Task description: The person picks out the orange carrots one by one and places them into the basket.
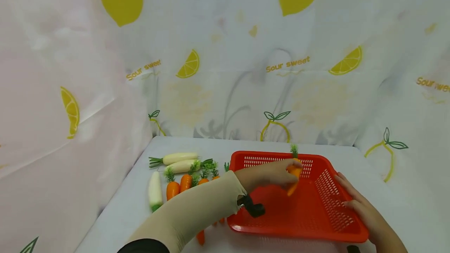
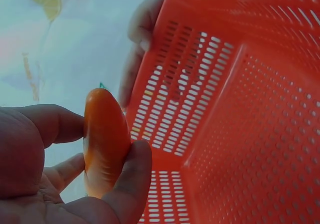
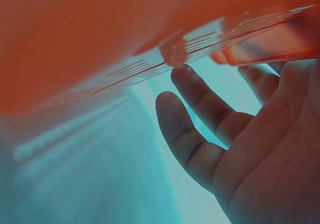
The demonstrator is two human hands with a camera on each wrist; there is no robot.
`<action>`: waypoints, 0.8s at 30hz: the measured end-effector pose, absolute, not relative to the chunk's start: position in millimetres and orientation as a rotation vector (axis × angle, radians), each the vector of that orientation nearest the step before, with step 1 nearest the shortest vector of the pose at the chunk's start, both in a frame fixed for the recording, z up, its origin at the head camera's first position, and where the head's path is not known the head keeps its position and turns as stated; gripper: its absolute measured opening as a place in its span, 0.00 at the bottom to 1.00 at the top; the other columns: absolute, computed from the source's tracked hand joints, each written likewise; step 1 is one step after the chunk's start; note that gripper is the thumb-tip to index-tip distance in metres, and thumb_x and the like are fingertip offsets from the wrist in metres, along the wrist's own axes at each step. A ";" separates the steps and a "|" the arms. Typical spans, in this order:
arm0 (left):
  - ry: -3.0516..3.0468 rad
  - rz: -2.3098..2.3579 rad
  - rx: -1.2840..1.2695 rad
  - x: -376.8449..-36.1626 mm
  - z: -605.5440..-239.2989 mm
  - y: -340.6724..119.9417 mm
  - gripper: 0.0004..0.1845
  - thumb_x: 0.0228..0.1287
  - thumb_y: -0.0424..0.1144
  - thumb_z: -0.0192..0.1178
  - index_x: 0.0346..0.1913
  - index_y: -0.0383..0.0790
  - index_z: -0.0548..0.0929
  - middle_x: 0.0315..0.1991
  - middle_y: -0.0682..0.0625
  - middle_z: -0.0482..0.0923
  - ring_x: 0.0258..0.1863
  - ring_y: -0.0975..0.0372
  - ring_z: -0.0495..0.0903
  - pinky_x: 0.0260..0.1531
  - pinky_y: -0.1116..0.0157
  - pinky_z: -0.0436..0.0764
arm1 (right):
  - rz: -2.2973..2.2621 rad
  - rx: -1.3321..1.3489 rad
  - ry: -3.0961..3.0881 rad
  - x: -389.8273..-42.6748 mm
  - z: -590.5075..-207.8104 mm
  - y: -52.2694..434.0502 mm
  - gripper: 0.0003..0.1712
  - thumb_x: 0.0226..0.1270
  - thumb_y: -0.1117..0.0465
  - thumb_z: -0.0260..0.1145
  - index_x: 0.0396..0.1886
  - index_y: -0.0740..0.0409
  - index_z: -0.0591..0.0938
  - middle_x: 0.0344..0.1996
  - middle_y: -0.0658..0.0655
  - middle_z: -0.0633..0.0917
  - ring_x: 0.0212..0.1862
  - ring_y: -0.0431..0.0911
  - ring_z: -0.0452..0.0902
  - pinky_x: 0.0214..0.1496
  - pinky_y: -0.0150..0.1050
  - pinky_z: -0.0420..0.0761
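My left hand (image 1: pixel 281 171) reaches over the red plastic basket (image 1: pixel 277 210) and pinches an orange carrot (image 1: pixel 295 173) between fingers and thumb. The carrot's green leafy top points up and away in the head view. Close up in the left wrist view, the smooth carrot (image 2: pixel 104 139) stands between fingertips and thumb, in front of the basket's slotted wall (image 2: pixel 172 98). At the basket's right side, my right hand (image 1: pixel 365 210) holds the rim. Below that rim, the right wrist view shows bent fingers (image 3: pixel 200 134) near the outer wall.
Several carrots (image 1: pixel 172 189) lie left of the basket, some behind the left forearm. White radishes (image 1: pixel 181 158) with green stems lie farther left, one (image 1: pixel 155 190) pointing toward me. A lemon-printed white curtain (image 1: pixel 225 100) surrounds the white table (image 1: pixel 119 218).
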State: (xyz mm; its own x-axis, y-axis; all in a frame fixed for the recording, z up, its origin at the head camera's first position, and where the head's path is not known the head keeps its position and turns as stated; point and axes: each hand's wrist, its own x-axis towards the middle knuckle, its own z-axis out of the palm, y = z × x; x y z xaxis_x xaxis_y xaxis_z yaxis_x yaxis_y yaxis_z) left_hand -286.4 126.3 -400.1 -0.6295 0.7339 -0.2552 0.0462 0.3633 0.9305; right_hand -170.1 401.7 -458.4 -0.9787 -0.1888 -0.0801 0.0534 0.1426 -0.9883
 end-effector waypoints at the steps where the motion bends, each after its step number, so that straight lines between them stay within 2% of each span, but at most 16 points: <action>1: 1.938 1.304 0.661 -286.0 -402.6 127.3 0.22 0.62 0.32 0.58 0.58 0.52 0.73 0.41 0.49 0.73 0.34 0.58 0.78 0.34 0.63 0.81 | -1.943 -0.123 2.217 -170.8 -459.5 399.9 0.42 0.68 0.69 0.47 0.77 0.39 0.46 0.75 0.37 0.34 0.54 0.17 0.65 0.49 0.48 0.81; 7: 1.872 1.307 0.639 -282.9 -409.1 141.5 0.21 0.62 0.32 0.59 0.57 0.51 0.74 0.40 0.48 0.74 0.32 0.57 0.78 0.33 0.62 0.81 | -1.929 -0.091 2.230 -171.8 -459.8 397.5 0.41 0.68 0.70 0.44 0.77 0.39 0.46 0.75 0.38 0.33 0.52 0.18 0.64 0.48 0.46 0.82; 9: 1.871 1.289 0.638 -280.7 -408.8 149.4 0.22 0.62 0.31 0.59 0.59 0.49 0.73 0.40 0.48 0.74 0.32 0.57 0.78 0.32 0.63 0.81 | -1.931 -0.144 2.219 -170.7 -459.4 399.4 0.41 0.69 0.71 0.43 0.77 0.39 0.46 0.75 0.34 0.35 0.53 0.19 0.65 0.47 0.45 0.82; 11: 1.894 1.256 0.633 -278.9 -408.2 155.4 0.23 0.62 0.31 0.59 0.59 0.48 0.73 0.39 0.49 0.73 0.31 0.58 0.78 0.31 0.64 0.81 | -1.969 -0.317 2.176 -174.8 -461.4 400.3 0.42 0.68 0.74 0.41 0.77 0.46 0.43 0.74 0.31 0.34 0.56 0.21 0.66 0.46 0.46 0.83; 13: 1.904 1.237 0.623 -277.1 -408.9 161.7 0.24 0.61 0.31 0.60 0.60 0.47 0.72 0.38 0.49 0.73 0.30 0.57 0.77 0.30 0.64 0.80 | -1.973 -0.355 2.151 -176.0 -462.4 401.1 0.42 0.69 0.74 0.41 0.77 0.45 0.42 0.73 0.27 0.36 0.56 0.21 0.66 0.46 0.46 0.83; 14: 1.907 1.224 0.617 -276.7 -409.6 164.1 0.24 0.61 0.31 0.60 0.61 0.48 0.72 0.38 0.49 0.73 0.30 0.58 0.77 0.29 0.64 0.80 | -1.986 -0.433 2.135 -177.8 -464.1 400.7 0.42 0.68 0.75 0.40 0.77 0.48 0.41 0.72 0.26 0.37 0.57 0.22 0.66 0.46 0.44 0.83; 16: 1.894 1.209 0.608 -275.1 -411.5 172.4 0.24 0.61 0.31 0.59 0.61 0.48 0.72 0.38 0.49 0.73 0.29 0.57 0.77 0.29 0.63 0.80 | -1.969 -0.392 2.158 -175.0 -464.8 403.3 0.41 0.69 0.74 0.41 0.77 0.47 0.40 0.73 0.27 0.35 0.56 0.19 0.63 0.47 0.44 0.82; 18: 1.880 1.206 0.592 -274.8 -414.1 178.2 0.23 0.63 0.31 0.59 0.61 0.47 0.72 0.38 0.48 0.73 0.29 0.57 0.78 0.29 0.63 0.80 | -1.930 -0.260 2.189 -171.3 -463.3 404.0 0.39 0.72 0.70 0.42 0.77 0.41 0.43 0.73 0.27 0.36 0.54 0.16 0.62 0.47 0.44 0.82; 24: 1.877 1.188 0.548 -276.6 -420.0 188.9 0.22 0.64 0.32 0.59 0.60 0.48 0.72 0.37 0.48 0.73 0.30 0.56 0.78 0.33 0.61 0.81 | -1.897 -0.210 2.249 -170.8 -460.5 402.1 0.39 0.71 0.70 0.42 0.77 0.42 0.45 0.74 0.32 0.35 0.55 0.17 0.63 0.47 0.44 0.82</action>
State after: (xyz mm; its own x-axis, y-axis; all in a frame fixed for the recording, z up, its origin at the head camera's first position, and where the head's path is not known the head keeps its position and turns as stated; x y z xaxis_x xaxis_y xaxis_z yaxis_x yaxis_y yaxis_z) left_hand -276.6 188.9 -420.0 -0.5622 0.7168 -0.4125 -0.0657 0.4585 0.8863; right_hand -170.8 402.1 -460.5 -0.9716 -0.2302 -0.0547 0.0151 0.1705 -0.9852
